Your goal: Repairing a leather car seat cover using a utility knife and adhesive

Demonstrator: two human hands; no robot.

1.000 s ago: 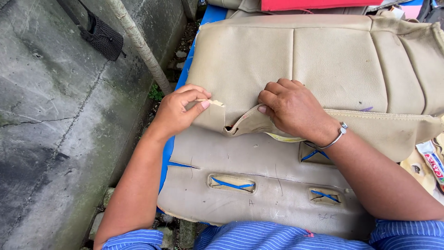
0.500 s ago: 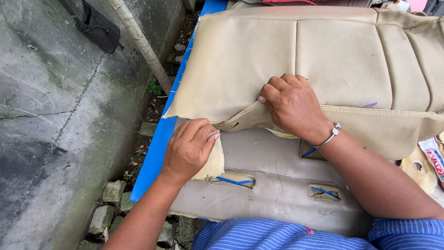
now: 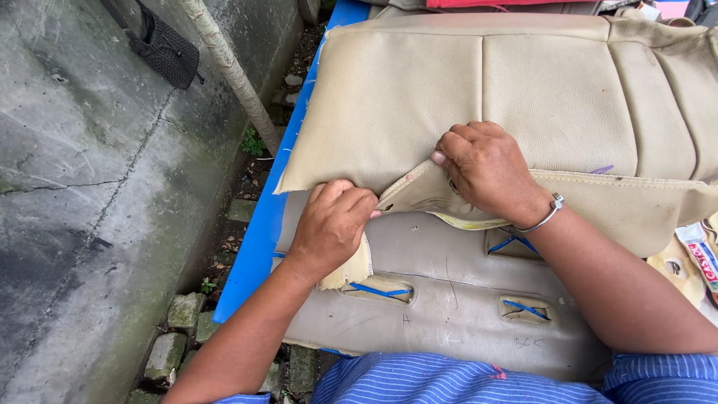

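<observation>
Now two hands, left hand (image 3: 333, 224) and right hand (image 3: 486, 168), fingers closed tight on one tan seat cover (image 3: 464, 90); three blue-stitched slots below.

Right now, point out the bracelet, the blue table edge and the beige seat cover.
bracelet (image 3: 552, 213), head view, band at the right wrist.
blue table edge (image 3: 258, 243), head view, bare left strip.
beige seat cover (image 3: 419, 97), head view, upper left panel.

A red-and-white tube package (image 3: 701, 258) lies at the right edge.
</observation>
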